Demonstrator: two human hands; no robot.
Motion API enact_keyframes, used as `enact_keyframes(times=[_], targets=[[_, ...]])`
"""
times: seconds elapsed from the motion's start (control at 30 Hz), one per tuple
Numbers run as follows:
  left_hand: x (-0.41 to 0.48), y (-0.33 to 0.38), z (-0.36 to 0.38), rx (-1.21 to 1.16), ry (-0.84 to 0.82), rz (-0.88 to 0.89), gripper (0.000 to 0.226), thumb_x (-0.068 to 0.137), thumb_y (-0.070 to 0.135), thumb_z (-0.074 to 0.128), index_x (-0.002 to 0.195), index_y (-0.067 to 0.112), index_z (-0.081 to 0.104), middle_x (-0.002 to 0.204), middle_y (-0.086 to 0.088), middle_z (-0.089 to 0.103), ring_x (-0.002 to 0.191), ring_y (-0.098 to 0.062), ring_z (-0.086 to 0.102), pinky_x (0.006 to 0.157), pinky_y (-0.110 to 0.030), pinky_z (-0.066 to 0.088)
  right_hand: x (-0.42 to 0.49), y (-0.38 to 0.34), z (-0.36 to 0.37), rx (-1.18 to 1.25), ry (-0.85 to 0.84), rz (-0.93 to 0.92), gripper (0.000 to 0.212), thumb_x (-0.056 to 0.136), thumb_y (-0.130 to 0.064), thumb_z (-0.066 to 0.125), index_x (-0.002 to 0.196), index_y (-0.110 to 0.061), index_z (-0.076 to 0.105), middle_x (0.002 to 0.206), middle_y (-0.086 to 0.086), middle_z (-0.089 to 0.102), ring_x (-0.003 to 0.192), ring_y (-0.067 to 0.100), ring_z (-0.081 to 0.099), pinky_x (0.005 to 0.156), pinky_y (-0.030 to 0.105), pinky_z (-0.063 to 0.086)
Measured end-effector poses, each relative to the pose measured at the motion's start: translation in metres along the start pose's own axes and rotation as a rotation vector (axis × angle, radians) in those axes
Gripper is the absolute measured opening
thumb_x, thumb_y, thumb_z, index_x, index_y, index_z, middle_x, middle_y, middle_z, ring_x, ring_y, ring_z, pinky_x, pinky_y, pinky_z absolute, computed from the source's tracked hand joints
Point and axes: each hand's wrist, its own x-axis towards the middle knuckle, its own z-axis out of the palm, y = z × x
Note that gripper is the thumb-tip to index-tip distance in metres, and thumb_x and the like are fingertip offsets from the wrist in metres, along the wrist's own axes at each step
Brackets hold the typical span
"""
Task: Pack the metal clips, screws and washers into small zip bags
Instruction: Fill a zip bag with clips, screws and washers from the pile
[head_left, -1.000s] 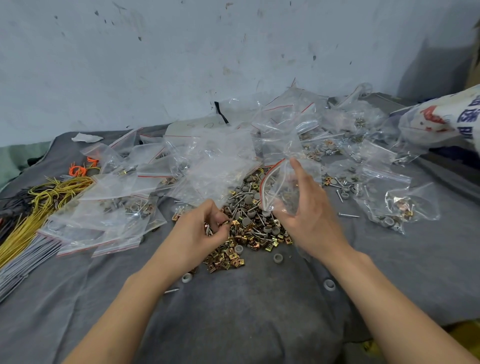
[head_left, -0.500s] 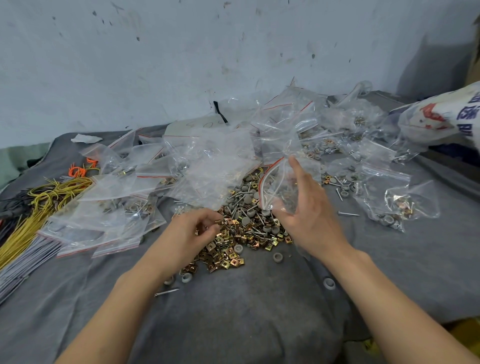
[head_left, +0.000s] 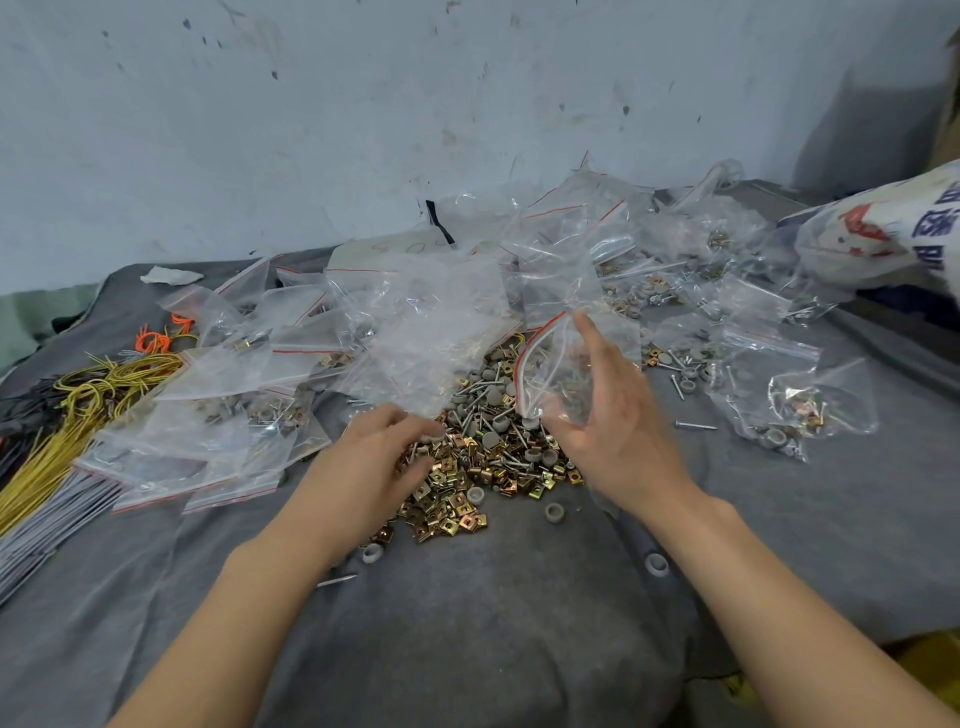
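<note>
A heap of brass-coloured metal clips (head_left: 457, 499), screws and grey washers (head_left: 491, 439) lies on the grey cloth (head_left: 467, 634) in the middle. My left hand (head_left: 374, 462) is down on the heap's left edge. Its fingers curl into the pieces, and thin screws show under them. My right hand (head_left: 618, 436) pinches a small clear zip bag (head_left: 550, 364) with a red seal line just above the heap's right side. The bag's mouth faces left, and my forefinger lies straight along the bag, pointing up.
Filled zip bags lie at the left (head_left: 208, 441) and right (head_left: 779, 405), and loose empty bags (head_left: 431, 332) are behind the heap. Yellow wires (head_left: 78, 415) and grey ties (head_left: 41, 519) are at far left. A printed sack (head_left: 883, 234) is at far right, and a wall stands behind.
My left hand has dropped from just above the heap and reached forward onto the clips. My right hand and its bag have hardly moved.
</note>
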Motion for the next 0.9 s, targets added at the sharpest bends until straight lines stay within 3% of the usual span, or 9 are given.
enact_keyframes(times=[0.13, 0.3, 0.43, 0.53, 0.7, 0.8, 0.9], targets=[[0.001, 0.014, 0.006, 0.098, -0.088, 0.129, 0.032, 0.099, 0.040, 0.052, 0.130, 0.037, 0.058, 0.122, 0.012, 0.053, 0.117, -0.010, 0.049, 0.097, -0.026, 0.040, 0.000, -0.002, -0.001, 0.009, -0.004, 0.005, 0.091, 0.089, -0.030, 0.071, 0.160, -0.020, 0.015, 0.130, -0.001, 0.051, 0.125, 0.012, 0.040, 0.116, 0.038, 0.027], [0.004, 0.019, 0.016, 0.142, -0.126, 0.121, 0.029, 0.099, 0.042, 0.051, 0.124, 0.031, 0.060, 0.121, 0.009, 0.053, 0.119, -0.013, 0.048, 0.097, -0.026, 0.039, 0.000, -0.002, -0.001, 0.003, -0.006, -0.007, 0.092, 0.089, -0.029, 0.072, 0.161, -0.020, 0.014, 0.122, -0.009, 0.044, 0.117, -0.001, 0.034, 0.116, 0.036, 0.025], [0.005, 0.019, 0.017, 0.130, -0.127, 0.128, 0.025, 0.099, 0.041, 0.051, 0.119, 0.029, 0.060, 0.118, 0.009, 0.053, 0.117, -0.012, 0.049, 0.097, -0.025, 0.038, 0.000, -0.001, -0.002, 0.011, -0.011, -0.005, 0.092, 0.089, -0.029, 0.071, 0.161, -0.021, 0.013, 0.129, -0.001, 0.051, 0.126, 0.014, 0.041, 0.118, 0.040, 0.028], [0.005, 0.021, 0.019, 0.171, -0.144, 0.115, 0.033, 0.100, 0.044, 0.048, 0.129, 0.032, 0.056, 0.123, 0.008, 0.051, 0.120, -0.013, 0.047, 0.098, -0.029, 0.040, 0.000, -0.003, -0.001, 0.006, 0.002, -0.015, 0.089, 0.091, -0.030, 0.069, 0.160, -0.020, 0.014, 0.127, -0.004, 0.050, 0.124, 0.012, 0.040, 0.117, 0.041, 0.029], [0.010, 0.029, 0.022, 0.265, -0.127, 0.078, 0.028, 0.100, 0.043, 0.047, 0.123, 0.029, 0.054, 0.121, 0.006, 0.050, 0.118, -0.017, 0.048, 0.091, -0.033, 0.043, 0.000, -0.002, -0.001, 0.004, -0.003, -0.016, 0.092, 0.090, -0.031, 0.071, 0.160, -0.021, 0.014, 0.122, -0.010, 0.045, 0.121, 0.006, 0.038, 0.117, 0.043, 0.030], [0.010, 0.031, 0.024, 0.222, -0.113, 0.054, 0.025, 0.097, 0.042, 0.050, 0.116, 0.025, 0.050, 0.118, 0.006, 0.050, 0.114, -0.015, 0.048, 0.087, -0.032, 0.045, 0.000, 0.000, -0.001, 0.002, -0.007, -0.017, 0.095, 0.088, -0.029, 0.074, 0.160, -0.021, 0.013, 0.120, -0.014, 0.040, 0.116, -0.004, 0.032, 0.117, 0.043, 0.030], [0.007, 0.027, 0.022, 0.113, -0.106, 0.049, 0.021, 0.096, 0.039, 0.054, 0.111, 0.026, 0.049, 0.110, 0.009, 0.053, 0.107, -0.012, 0.049, 0.087, -0.031, 0.046, 0.000, 0.000, -0.001, 0.002, -0.003, -0.016, 0.095, 0.087, -0.027, 0.074, 0.160, -0.020, 0.015, 0.120, -0.013, 0.041, 0.120, 0.005, 0.038, 0.116, 0.043, 0.031]])
